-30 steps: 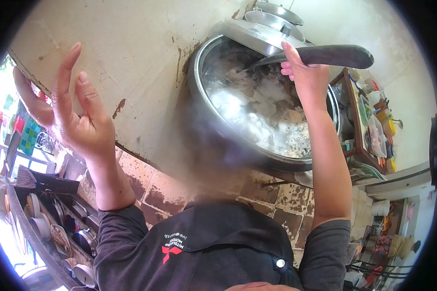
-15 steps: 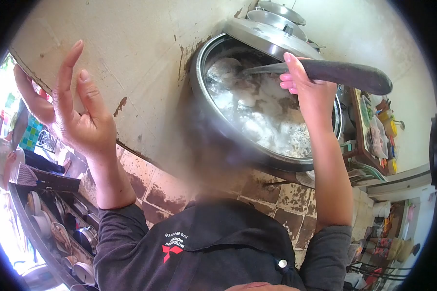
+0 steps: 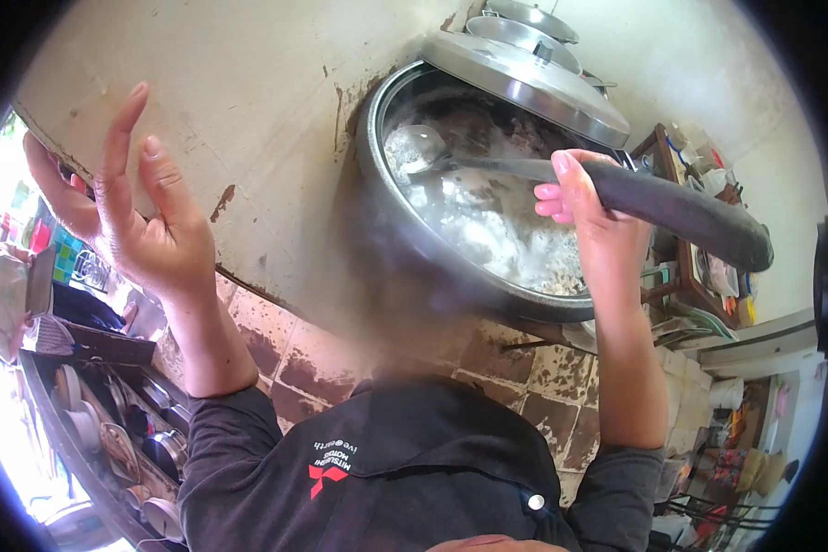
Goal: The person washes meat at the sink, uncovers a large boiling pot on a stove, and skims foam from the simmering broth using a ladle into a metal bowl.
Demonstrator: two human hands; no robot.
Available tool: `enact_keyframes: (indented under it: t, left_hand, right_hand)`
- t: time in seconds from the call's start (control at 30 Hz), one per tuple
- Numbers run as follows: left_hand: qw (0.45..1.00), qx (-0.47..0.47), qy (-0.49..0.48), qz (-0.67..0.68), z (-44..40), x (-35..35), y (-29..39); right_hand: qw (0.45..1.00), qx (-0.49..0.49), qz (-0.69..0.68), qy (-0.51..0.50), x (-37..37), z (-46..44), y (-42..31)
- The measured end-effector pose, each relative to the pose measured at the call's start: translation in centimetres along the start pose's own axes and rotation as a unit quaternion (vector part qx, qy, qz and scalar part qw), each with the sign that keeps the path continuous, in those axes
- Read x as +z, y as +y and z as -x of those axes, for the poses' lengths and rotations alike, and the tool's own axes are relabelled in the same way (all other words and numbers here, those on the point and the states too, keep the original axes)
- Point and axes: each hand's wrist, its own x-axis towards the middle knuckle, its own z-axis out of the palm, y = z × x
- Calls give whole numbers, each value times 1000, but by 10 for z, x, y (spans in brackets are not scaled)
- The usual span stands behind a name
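Observation:
My right hand (image 3: 603,207) is closed around the thick dark handle of a ladle (image 3: 690,212). The ladle's round metal bowl sits at the left side of a big dark pot (image 3: 377,179), among pale, foamy, steaming liquid (image 3: 488,230). Behind the pot's far rim a large metal lid (image 3: 524,78) leans at a tilt, covering part of the opening. On the other side, my left hand (image 3: 161,225) is raised in front of the pale wall with its fingers spread, and it holds nothing.
More metal pans or lids (image 3: 524,37) stand behind the lid. A wooden shelf (image 3: 676,221) with assorted items is to the right. At lower left, a dark rack (image 3: 74,377) holds dishes. The worn wall (image 3: 276,110) borders the pot; tiled floor (image 3: 313,368) lies below.
The ladle's handle end has dropped and shifted right with my right hand, and its bowl now shows more at the liquid's surface. My left hand has barely moved.

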Motion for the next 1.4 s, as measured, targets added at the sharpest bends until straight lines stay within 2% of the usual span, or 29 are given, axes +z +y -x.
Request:
enact_keyframes:
  t: [0.13, 0.23, 0.33, 0.43, 0.5, 0.57, 0.63, 0.83, 1.03, 1.17, 1.37, 1.4]
  left_hand:
    - [999, 0, -14, -42, 0, -2, 5]
    - [1000, 2, -10, -22, -1, -2, 5]
    - [999, -41, -9, 25, -1, 0, 13]
    - [998, -62, -16, -25, 2, 0, 16]
    - [995, -90, -30, 6, 6, -1, 12]
    - [996, -80, -24, 13, 6, -1, 11]
    - [999, -32, 1, -4, 1, 0, 12]
    - [993, -98, -5, 69, 1, 1, 21]
    - [998, -61, 19, 16, 0, 1, 19]
    - [998, 1, 26, -55, -1, 0, 11]
    - [995, -20, 51, -83, 0, 4, 16]
    - [996, -55, 52, -40, 0, 4, 20]
  right_hand:
    - [999, -2, -39, -12, -7, 13, 2]
    - [999, -6, -40, -23, -14, 23, 1]
    - [998, 7, -57, -26, -21, 34, -1]
    - [998, 3, -52, -33, -32, 44, -2]
    - [999, 10, -47, -17, -37, 51, -6]
    - [999, 9, 12, -42, -49, 57, -9]
    - [996, -11, 60, -60, -58, 62, -13]
    - [998, -5, 54, -27, -83, 73, -26]
    - [1000, 11, 26, -6, -119, 61, -27]
    - [1000, 8, 23, -6, -141, 50, -31]
    - [999, -35, 27, 19, -185, 36, -36]
    - [998, -41, 29, 23, -194, 33, -38]
